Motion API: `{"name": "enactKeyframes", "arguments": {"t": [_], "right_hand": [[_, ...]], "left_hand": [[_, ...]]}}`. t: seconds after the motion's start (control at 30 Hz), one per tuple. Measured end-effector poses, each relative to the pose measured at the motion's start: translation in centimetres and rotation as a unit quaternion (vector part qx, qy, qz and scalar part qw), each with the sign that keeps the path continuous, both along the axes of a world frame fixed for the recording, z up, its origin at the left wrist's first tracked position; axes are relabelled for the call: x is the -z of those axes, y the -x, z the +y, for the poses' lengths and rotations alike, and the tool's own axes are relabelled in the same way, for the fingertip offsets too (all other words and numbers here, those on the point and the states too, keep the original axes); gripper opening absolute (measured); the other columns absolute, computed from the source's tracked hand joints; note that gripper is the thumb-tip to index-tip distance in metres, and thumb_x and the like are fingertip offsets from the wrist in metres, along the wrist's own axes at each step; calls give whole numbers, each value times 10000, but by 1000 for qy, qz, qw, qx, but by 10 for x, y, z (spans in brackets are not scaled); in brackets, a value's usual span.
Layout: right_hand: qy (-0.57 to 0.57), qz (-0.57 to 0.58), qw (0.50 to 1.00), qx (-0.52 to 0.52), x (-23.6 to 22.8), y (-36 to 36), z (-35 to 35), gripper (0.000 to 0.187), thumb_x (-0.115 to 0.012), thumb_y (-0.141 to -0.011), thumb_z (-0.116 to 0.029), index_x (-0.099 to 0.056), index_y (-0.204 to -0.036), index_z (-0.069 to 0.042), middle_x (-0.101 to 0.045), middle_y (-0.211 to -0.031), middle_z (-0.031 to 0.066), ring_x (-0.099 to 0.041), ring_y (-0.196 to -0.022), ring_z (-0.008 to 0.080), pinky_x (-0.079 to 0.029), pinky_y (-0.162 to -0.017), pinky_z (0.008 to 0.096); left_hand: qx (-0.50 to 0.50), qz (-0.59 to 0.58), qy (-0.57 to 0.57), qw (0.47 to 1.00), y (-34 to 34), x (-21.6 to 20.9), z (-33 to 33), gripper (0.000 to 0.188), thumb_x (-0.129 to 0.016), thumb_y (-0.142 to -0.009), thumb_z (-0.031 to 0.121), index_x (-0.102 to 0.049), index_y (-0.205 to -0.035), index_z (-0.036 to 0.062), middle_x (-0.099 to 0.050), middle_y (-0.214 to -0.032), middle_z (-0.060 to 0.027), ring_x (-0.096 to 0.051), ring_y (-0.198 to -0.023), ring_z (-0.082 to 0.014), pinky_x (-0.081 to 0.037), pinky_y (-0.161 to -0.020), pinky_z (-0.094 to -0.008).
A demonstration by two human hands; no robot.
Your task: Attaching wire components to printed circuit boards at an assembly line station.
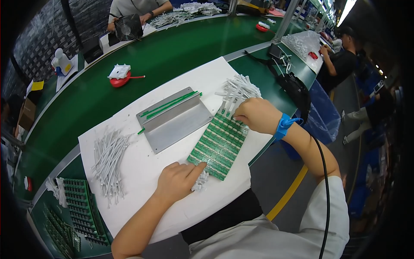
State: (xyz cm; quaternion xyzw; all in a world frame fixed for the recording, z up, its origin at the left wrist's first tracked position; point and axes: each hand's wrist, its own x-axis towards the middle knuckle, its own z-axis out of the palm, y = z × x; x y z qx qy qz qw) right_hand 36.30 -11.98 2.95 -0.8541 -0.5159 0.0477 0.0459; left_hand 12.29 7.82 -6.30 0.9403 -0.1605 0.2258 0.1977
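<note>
I look down on a white bench top [142, 185] set against a curved green conveyor [172, 47]. A green panel of small circuit boards [220, 144] lies near the bench's near right edge, running diagonally. My left hand [177, 181] rests at the panel's near corner, forefinger stretched out onto the board edge, the other fingers curled loosely over a small cluster of white plastic parts [200, 183]; whether they grip any of them I cannot tell. My right hand [257, 115] sits at the panel's far corner, fingers bunched narrow with the tips pressed down on the board; what they pinch is hidden. A blue wrist strap [284, 124] with a black cord circles that wrist. Just beyond the right hand, at the bench's far right corner, is a heap of white strips [237, 90]. A bent grey metal plate [174, 118] carrying green rods lies in the bench's middle. Another heap of white strips [108, 159] lies toward the left edge. On the conveyor sits a red and white part [119, 75]. Other people work at the far side.
</note>
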Motion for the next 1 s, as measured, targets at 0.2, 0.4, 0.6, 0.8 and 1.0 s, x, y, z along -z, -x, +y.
{"name": "enactKeyframes", "arguments": {"t": [0.2,0.4,0.6,0.8,1.0], "right_hand": [[48,-30,998,-15,4,-12,9,77,-690,-760,-126,-744,-798,-87,-708,-786,92,-679,-765,296,-542,-688,417],[66,-57,996,-13,-1,-10,16,88,-720,-718,-174,-755,-767,-110,-711,-737,62,-688,-717,276,-549,-634,390],[59,-12,998,0,1,-16,20,113,-728,-727,-202,-760,-785,-110,-726,-764,59,-699,-741,269,-557,-657,379],[81,-7,997,0,-4,-16,24,134,-736,-725,-214,-763,-800,-106,-731,-770,57,-704,-752,263,-560,-676,373],[93,26,995,-15,-3,-21,25,150,-739,-722,-220,-773,-817,-109,-735,-779,54,-707,-765,259,-560,-679,369]], "left_hand": [[4,15,-8,1000,1,-4,0,512,-731,-619,94,-678,-1128,83,-541,-703,-2,-556,-579,-184,-429,-541,-308],[8,31,-1,999,1,-3,2,593,-776,-565,113,-666,-1147,92,-546,-732,-2,-563,-593,-189,-443,-557,-310],[10,44,-10,999,1,-7,3,612,-777,-566,122,-656,-1165,100,-549,-738,-4,-571,-601,-192,-456,-569,-317],[10,45,-9,999,1,-6,3,608,-769,-578,136,-654,-1174,99,-548,-733,0,-569,-591,-191,-456,-567,-316],[9,40,-12,999,1,-6,3,566,-739,-614,133,-657,-1173,99,-546,-726,3,-564,-583,-182,-452,-562,-310]]}}
